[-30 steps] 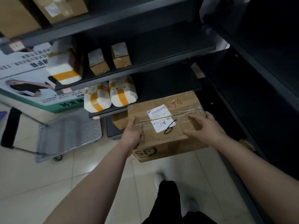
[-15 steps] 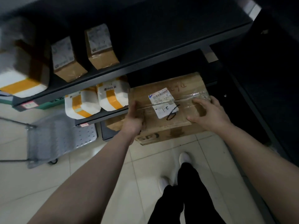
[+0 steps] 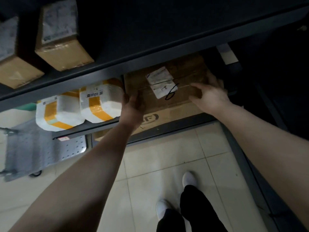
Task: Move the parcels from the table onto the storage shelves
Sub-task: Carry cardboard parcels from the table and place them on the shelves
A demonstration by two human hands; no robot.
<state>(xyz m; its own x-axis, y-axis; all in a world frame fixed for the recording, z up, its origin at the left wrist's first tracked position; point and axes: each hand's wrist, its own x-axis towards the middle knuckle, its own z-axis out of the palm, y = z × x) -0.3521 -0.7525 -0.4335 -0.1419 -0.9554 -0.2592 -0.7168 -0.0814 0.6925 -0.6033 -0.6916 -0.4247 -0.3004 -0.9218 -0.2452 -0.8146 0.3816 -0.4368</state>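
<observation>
The brown box (image 3: 180, 101) on the lower shelf (image 3: 184, 124) is gripped by 2 hands: the left hand (image 3: 132, 108) with fingers curled round its left side, the right hand (image 3: 211, 96) with fingers bent over its right edge.

A grey perforated platform trolley (image 3: 41, 151) is parked on the pale tiled floor (image 3: 150, 164) at the lower left, one black wheel (image 3: 36, 173) seen beneath its deck. A green strip (image 3: 25, 107) is glimpsed above it.
</observation>
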